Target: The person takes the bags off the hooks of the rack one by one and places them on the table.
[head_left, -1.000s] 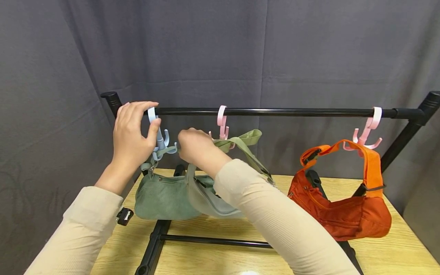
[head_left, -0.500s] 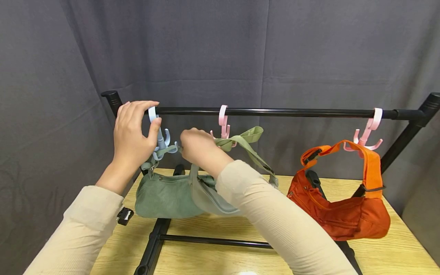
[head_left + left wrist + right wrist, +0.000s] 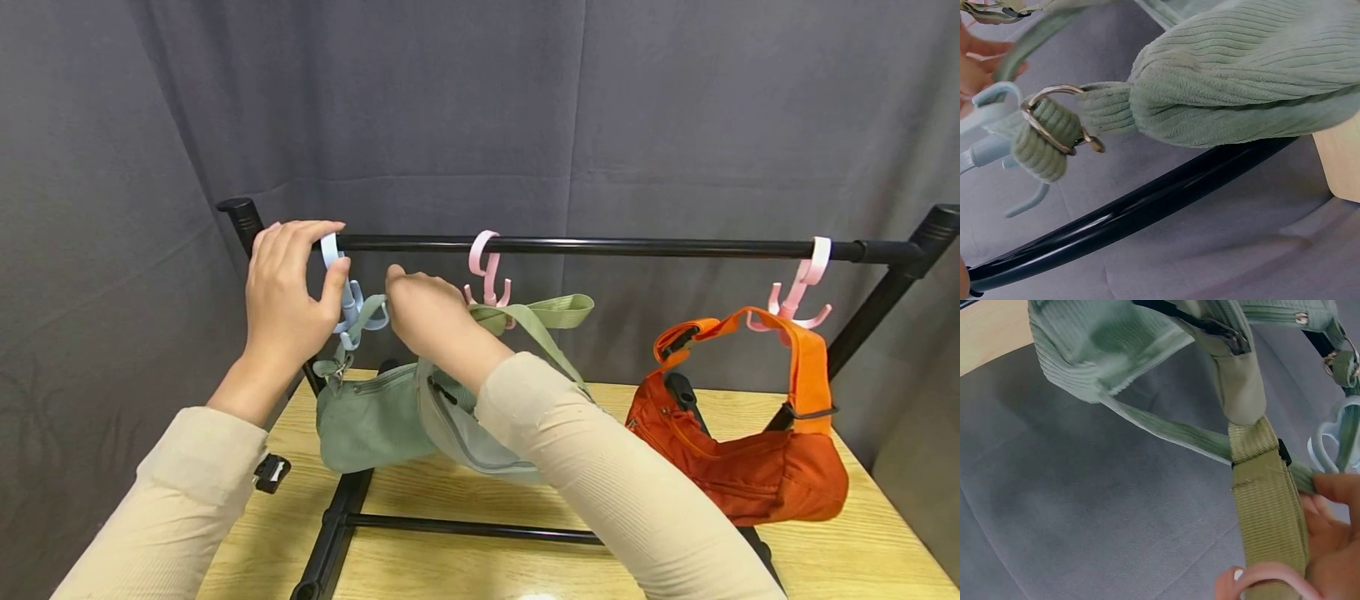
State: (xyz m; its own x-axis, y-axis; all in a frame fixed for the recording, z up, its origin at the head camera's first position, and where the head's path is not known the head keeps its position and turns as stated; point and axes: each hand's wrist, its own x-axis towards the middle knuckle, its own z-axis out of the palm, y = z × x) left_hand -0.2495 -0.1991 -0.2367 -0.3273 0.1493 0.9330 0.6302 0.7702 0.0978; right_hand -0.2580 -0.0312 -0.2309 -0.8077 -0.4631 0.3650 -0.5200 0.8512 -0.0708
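My left hand grips the top of a light-blue multi-prong hook at the left of the black rod, thumb in front and fingers over the top. My right hand pinches the thin strap of a green corduroy shoulder bag. That strap runs over a blue prong, and a metal ring joins it to the bag's end. A smooth pale grey-green bag overlaps the corduroy one; its webbing strap hangs from the middle pink hook, partly behind my right hand.
An orange-red bag hangs on another pink hook at the right. The black rod spans the rack above a wooden tabletop. A black buckle shows beside the left sleeve. Grey curtain stands behind.
My right hand has tilted upward, raising the strap at the blue hook. The corduroy bag's left end has shifted right, and the blue and middle pink hooks have turned. The left hand stays put.
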